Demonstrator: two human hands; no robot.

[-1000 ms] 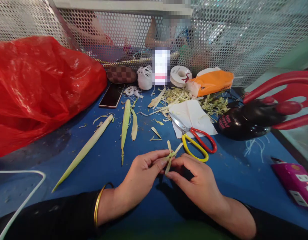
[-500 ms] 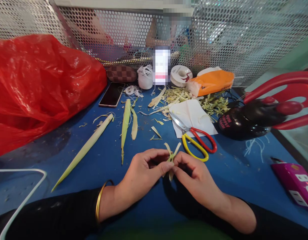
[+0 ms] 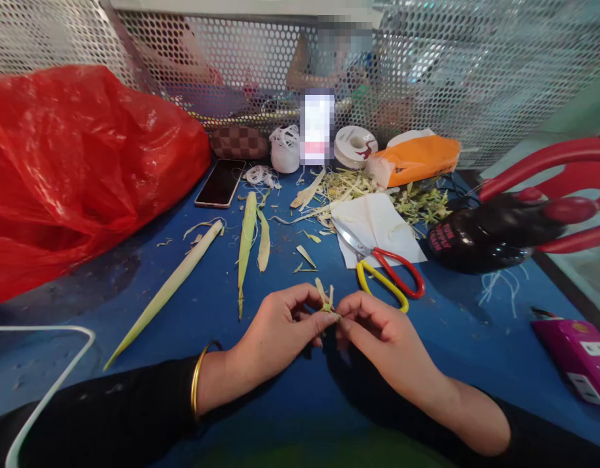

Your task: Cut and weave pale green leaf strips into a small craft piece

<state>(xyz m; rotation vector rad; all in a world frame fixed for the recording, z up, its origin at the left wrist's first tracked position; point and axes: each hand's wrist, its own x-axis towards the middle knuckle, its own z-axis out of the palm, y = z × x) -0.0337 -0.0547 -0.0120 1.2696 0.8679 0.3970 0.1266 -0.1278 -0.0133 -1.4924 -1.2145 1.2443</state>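
Observation:
Between finger and thumb of my left hand (image 3: 285,325) is a small piece of crossed, pale green leaf strips (image 3: 326,302), with two short ends sticking up. The fingers of my right hand (image 3: 385,338) pinch at its right side, close to my left thumb; the part under the fingertips is hidden. Scissors (image 3: 378,257) with one red and one yellow handle lie just beyond my right hand, their blades on a white paper (image 3: 378,218). Past my left hand lie a long pointed leaf (image 3: 168,292), another upright-lying leaf (image 3: 246,240) and a shorter leaf piece (image 3: 263,244).
A big red plastic bag (image 3: 85,175) fills the left. At the back are a dark phone (image 3: 220,183), white thread (image 3: 285,151), a ribbon spool (image 3: 355,146), an orange packet (image 3: 421,159) and leaf scraps (image 3: 346,185). A black object (image 3: 480,234) and purple box (image 3: 573,354) stand right.
The leaf strips have turned in my fingers; their upper ends are now closer together and shifted left. The lower ends that hung below my fingers no longer show clearly.

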